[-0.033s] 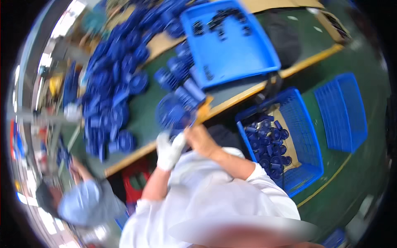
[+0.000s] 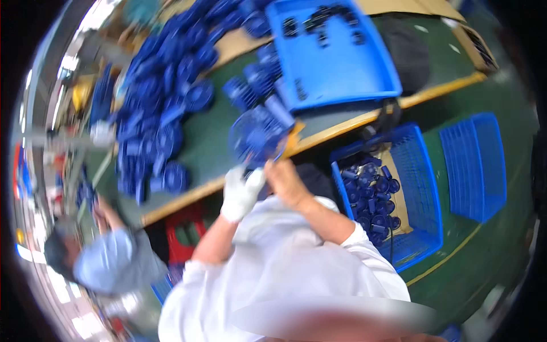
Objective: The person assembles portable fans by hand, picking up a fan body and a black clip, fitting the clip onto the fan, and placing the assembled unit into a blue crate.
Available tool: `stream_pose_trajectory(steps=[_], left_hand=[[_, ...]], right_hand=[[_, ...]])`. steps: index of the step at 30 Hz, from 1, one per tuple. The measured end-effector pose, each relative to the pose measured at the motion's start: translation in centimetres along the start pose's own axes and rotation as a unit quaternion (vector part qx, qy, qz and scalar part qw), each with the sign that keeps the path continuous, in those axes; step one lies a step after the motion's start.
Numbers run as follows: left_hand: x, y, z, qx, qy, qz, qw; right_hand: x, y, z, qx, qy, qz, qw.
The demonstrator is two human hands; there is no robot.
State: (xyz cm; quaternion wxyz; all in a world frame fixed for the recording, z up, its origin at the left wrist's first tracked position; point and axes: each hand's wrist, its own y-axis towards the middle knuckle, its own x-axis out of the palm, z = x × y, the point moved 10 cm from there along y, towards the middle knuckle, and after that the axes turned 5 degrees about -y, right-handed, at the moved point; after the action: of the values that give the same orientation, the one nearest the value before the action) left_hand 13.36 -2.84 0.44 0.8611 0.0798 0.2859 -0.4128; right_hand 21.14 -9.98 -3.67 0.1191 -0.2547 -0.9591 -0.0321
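Note:
Close together at the table's front edge, my two hands are on a round, ribbed, dark blue plastic part point(image 2: 256, 135), which looks like a small fan housing. My left hand point(image 2: 240, 192), in a white glove, is closed at its near end, fingers partly blurred. Bare, my right hand point(image 2: 288, 183) pinches at the part's near right side. A small dark piece shows between the hands, too blurred to name. Just beyond lie several more blue parts point(image 2: 259, 80), some cylindrical, beside a light blue tray point(image 2: 336, 68) holding small black pieces.
A big heap of blue parts point(image 2: 162, 97) covers the table's left. Below the edge at right stands a blue crate point(image 2: 419, 188) with similar parts; farther right are stacked blue crates point(image 2: 473, 165). A red stool point(image 2: 185, 231) and another person point(image 2: 111, 256) are at left.
The whole view has shifted slightly, with the tray and my hands appearing farther right. Both hands stay at the blue plastic part.

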Motion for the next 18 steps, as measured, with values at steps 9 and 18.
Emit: stream_pose_trajectory(steps=[9,18], left_hand=[[3.1,0.2,-1.3,-0.154,-0.412,-0.075,0.895],[-4.0,0.9,0.1,0.169,-0.123,0.050,0.977]], right_hand=[[0.1,1.6,-1.0,0.093,0.083,0.024,0.992],[2.4,2.8,-8.3,-0.214,-0.238,0.073,0.945]])
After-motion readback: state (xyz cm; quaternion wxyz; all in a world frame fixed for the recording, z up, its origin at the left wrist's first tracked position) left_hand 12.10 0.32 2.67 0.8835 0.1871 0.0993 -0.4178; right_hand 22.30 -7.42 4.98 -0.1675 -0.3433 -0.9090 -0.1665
